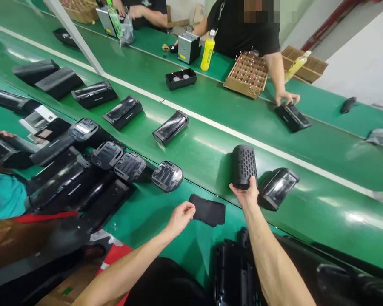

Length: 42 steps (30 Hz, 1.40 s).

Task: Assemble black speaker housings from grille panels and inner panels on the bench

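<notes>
My right hand [248, 194] grips the lower end of a black plastic housing with rows of slots [244, 163], held upright over the belt's near side. To its right lies another housing with a glossy dark face [279, 187], tilted on the belt. My left hand [181, 217] is closed, thumb and fingers pinched at the left edge of a thin black sheet [210, 211] with uneven edges. The sheet is over the green worktop, between my two hands. Beyond it, a glossy oval-ended black part [167, 176] sits at the belt's edge.
Black housings [170, 127] lie spaced along the green belt [204, 155]. More are piled at left [64, 178] and beside my right forearm [231, 272]. Across the belt, a co-worker's hand [287, 98] touches a housing near a divided carton [247, 76] and a yellow bottle [207, 51].
</notes>
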Motion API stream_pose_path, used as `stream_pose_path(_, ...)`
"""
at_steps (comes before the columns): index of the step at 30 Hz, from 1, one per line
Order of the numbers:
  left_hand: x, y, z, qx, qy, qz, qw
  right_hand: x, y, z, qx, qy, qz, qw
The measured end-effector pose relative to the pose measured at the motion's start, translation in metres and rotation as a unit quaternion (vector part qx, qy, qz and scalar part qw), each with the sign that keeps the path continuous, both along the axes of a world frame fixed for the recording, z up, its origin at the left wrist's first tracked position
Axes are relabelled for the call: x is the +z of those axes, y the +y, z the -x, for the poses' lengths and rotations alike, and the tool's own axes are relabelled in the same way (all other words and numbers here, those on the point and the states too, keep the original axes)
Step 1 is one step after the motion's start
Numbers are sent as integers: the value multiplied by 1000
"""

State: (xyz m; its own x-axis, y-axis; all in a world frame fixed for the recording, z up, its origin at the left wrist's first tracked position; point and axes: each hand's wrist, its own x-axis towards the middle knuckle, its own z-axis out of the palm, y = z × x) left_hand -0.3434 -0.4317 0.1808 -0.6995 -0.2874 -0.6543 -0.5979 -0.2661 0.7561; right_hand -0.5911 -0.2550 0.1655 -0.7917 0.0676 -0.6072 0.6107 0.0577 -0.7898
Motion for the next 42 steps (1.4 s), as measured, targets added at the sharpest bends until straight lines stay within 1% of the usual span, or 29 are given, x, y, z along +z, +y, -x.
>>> stream_pose_path(2, -9, -3, -2, -49, 23, 124, 991, -5, 2, 1, 3, -23, -40, 999)
stream_pose_path(4, -18, -5, -4, -83, 36, 195, 977, -4, 7, -18, 25, -23, -87, 996)
stream_pose_path(5, -22, -5, -5, -97, 36, 216, 971, -3, 8, -36, 44, -14, -114, 992)
stream_pose_path(7, -28, -3, -8, -128, 39, 258, 957, -3, 5, -81, 102, 16, -169, 980)
stream_pose_path(10, -38, 3, -12, -174, 50, 339, 923, -11, -12, -151, 224, 44, -231, 946)
stream_pose_path(11, -42, 5, -13, -182, 48, 367, 911, -15, -19, -167, 257, 49, -251, 932)
stream_pose_path(13, -51, 7, -13, -188, 30, 417, 888, -23, -30, -186, 302, 59, -292, 906)
stream_pose_path(15, -59, 7, -13, -193, 12, 450, 872, -29, -34, -189, 332, 68, -324, 883)
stream_pose_path(17, -64, 6, -13, -198, 4, 463, 864, -32, -30, -184, 363, 73, -340, 864)
stream_pose_path(21, -67, 6, -12, -192, -4, 465, 864, -32, -14, -176, 408, 82, -358, 836)
stream_pose_path(26, -67, 7, -11, -190, -5, 460, 867, -29, -4, -174, 420, 87, -384, 818)
stream_pose_path(30, -67, 8, -9, -187, -10, 460, 868, -27, -13, -177, 399, 99, -399, 820)
stream_pose_path(35, -63, 8, -10, -193, -7, 463, 865, -33, -37, -189, 402, 119, -371, 829)
stream_pose_path(37, -63, 8, -11, -198, -3, 464, 863, -35, -36, -187, 403, 120, -352, 836)
stream_pose_path(42, -64, 9, -11, -198, -11, 475, 857, -31, -14, -172, 395, 102, -301, 862)
